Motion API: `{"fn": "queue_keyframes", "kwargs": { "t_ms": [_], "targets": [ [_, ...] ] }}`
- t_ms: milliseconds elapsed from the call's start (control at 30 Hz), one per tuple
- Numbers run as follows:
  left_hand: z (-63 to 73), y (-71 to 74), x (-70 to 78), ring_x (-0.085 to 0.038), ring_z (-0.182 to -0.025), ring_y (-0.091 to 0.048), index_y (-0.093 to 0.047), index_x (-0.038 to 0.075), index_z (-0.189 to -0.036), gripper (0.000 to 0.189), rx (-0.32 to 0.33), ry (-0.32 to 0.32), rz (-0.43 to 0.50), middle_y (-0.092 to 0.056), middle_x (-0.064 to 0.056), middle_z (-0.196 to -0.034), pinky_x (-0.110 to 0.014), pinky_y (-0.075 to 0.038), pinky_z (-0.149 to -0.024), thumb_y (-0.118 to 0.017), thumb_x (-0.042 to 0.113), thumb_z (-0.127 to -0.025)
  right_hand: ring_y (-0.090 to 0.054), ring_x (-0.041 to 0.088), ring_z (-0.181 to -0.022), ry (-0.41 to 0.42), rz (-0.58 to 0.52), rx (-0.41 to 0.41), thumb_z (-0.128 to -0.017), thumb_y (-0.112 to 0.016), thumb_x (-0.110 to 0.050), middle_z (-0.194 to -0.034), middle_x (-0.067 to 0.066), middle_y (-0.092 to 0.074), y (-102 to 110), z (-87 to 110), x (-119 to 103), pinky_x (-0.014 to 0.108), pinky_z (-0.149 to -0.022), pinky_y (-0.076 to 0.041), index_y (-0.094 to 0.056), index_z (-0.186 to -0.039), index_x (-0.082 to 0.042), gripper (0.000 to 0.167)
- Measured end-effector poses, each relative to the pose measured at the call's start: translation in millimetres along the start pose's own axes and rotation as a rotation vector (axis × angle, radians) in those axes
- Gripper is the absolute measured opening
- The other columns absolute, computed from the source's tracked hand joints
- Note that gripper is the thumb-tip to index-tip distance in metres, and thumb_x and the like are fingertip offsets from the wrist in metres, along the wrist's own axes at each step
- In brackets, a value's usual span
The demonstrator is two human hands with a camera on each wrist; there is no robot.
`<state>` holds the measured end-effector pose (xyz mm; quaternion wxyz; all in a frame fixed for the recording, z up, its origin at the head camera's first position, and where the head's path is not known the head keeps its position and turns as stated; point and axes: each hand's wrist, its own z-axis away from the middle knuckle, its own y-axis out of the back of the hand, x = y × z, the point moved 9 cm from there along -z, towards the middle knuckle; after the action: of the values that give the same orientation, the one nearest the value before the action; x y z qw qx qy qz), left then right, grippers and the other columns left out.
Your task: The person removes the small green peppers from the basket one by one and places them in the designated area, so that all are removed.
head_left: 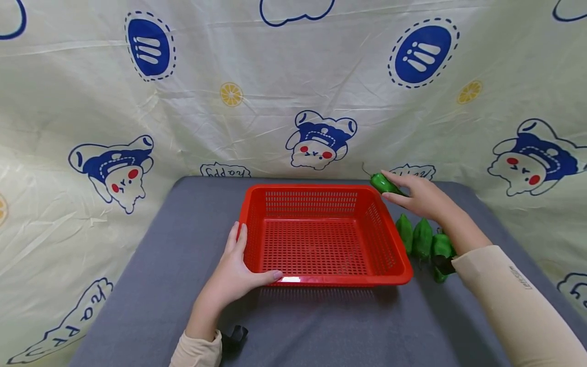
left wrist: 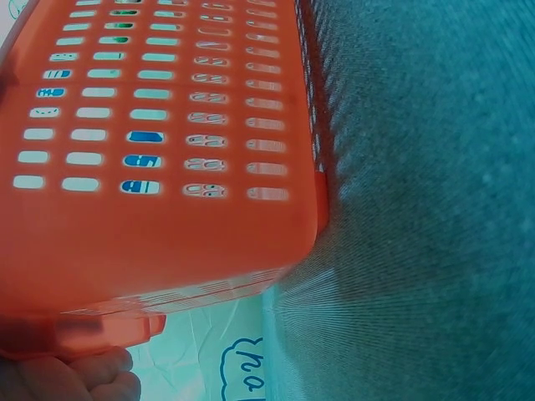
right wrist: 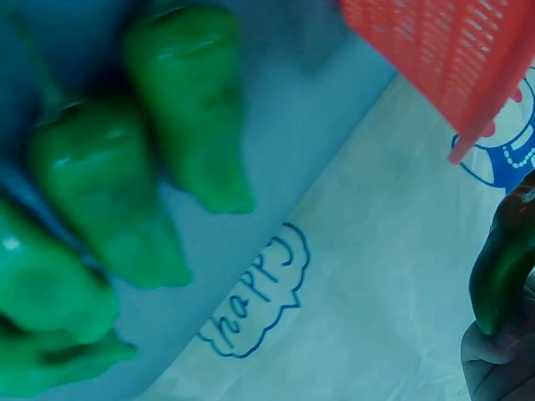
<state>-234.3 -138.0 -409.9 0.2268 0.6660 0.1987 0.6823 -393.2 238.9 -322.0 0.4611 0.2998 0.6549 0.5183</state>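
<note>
A red plastic basket [head_left: 321,280] with slotted walls and a grid floor sits on the grey cloth, nothing inside it. My left hand [head_left: 236,275] grips its near left corner, thumb over the front rim and fingers along the left rim. At the basket's far right corner, my right hand [head_left: 417,196] pinches a green pepper [head_left: 381,183] between thumb and fingers, its thin stem pointing up and left. In the right wrist view that held pepper [right wrist: 501,259] shows at the right edge. Several more green peppers [head_left: 422,238] lie in a row right of the basket, below my right forearm.
The grey cloth [head_left: 151,285] covers the table. A pale printed curtain [head_left: 257,132] hangs right behind the table's far edge. Black straps [head_left: 445,264] are at both wrists, the right one overlapping the nearest peppers in the head view.
</note>
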Motion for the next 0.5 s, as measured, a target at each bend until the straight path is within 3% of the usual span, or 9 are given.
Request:
{"fn": "queue_keyframes", "kwargs": {
  "t_ms": [233,500],
  "targets": [
    [0.1,0.4,-2.0,-0.031,-0.152,-0.015,-0.003,0.026,-0.161,0.131,-0.006,0.0,0.003,0.009,0.011,-0.166,-0.055,-0.044,-0.108,-0.084,0.061,-0.064,-0.052,0.047,-0.124,-0.032,0.095,-0.055,-0.094,-0.053,-0.062,-0.146,0.028,-0.045,-12,24.5,16,0.066,-0.093,-0.047,-0.029,-0.158,-0.023,0.078],
    [-0.8,1.7,-2.6,-0.03,-0.152,-0.015,-0.003,0.026,-0.161,0.132,-0.007,-0.002,0.009,0.009,0.013,-0.166,-0.055,-0.045,-0.108,-0.084,0.064,-0.063,-0.054,0.047,-0.12,-0.025,0.119,-0.08,-0.096,-0.053,-0.058,-0.141,0.028,-0.049,-15,53.2,25,0.067,-0.09,-0.047,-0.03,-0.157,-0.02,0.075]
  ]
}}
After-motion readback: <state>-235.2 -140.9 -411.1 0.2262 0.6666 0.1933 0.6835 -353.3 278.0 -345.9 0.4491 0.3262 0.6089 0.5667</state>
